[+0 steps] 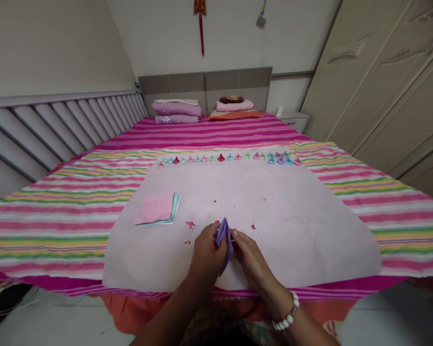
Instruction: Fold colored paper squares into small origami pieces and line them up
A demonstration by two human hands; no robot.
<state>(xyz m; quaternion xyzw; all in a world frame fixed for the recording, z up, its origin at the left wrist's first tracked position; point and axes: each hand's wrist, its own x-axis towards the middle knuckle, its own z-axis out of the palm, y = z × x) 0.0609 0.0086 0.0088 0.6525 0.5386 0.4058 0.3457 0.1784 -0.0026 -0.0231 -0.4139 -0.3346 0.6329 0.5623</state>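
A purple folded origami paper (224, 240) stands upright between my hands, low over the front of the white sheet. My left hand (206, 250) is closed around its left side, with the thumb against the folded layers. At the paper's right edge, the bent fingers of my right hand (248, 254) close on it; the exact grip of the fingertips is partly hidden. A white bead bracelet (286, 315) circles my right wrist. Left of my hands lies a stack of square paper (156, 207), pink on top with blue and white beneath.
The white sheet (310, 230) covers part of the striped bed (353, 187). Small folded paper pieces (221, 157) in several colours line its far edge, clustered at the right. Red paper scraps (190, 224) lie near my hands. Folded bedding (176, 108) sits by the headboard; a railing (75, 120) runs along the left.
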